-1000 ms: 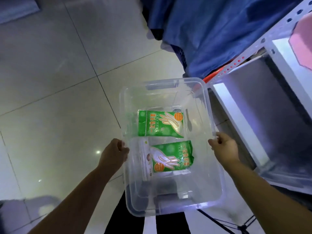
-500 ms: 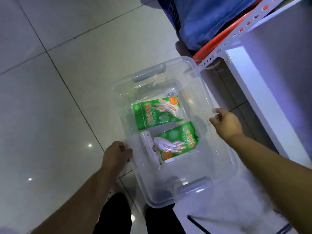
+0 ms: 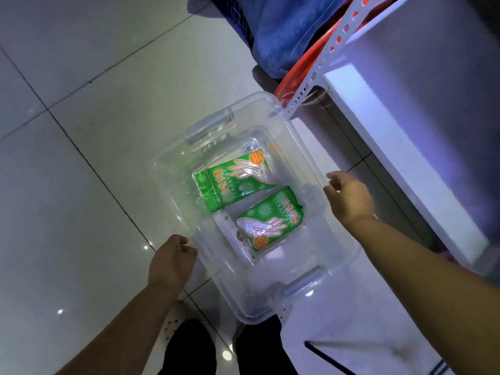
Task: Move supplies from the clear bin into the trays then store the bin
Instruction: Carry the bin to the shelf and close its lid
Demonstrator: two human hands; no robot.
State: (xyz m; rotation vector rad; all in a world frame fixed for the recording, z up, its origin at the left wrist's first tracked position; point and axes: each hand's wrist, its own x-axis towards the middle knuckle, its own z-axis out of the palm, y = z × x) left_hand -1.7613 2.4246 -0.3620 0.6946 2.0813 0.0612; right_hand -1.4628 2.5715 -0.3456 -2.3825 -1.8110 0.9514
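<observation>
**Bin loaded, transfer not begun**

Tiled floor point(image 3: 81, 185) fills the left of the view. A white shelving unit point(image 3: 392, 147) stands on the right, with blue cloth point(image 3: 284, 31) behind its corner. No tray can be made out.

The clear bin point(image 3: 319, 239) sits low beside the shelving's corner post. I cannot tell whether it rests on the floor or is carried.

Contents: two green disposable-glove packs side by side, the far pack point(image 3: 235, 180) and the near pack point(image 3: 270, 220). The near one lies on a white packet point(image 3: 230, 234).

Left grip point(image 3: 170, 262): fingers curled narrow on the bin's left rim, holding it. Right grip point(image 3: 349, 197): thumb and fingers loosely curved at the right rim; I cannot tell whether they pinch it.

Progress (judgement): nothing is unloaded. All the supplies seen lie in the bin. Left to do: move the packs to the trays, then store the bin.
</observation>
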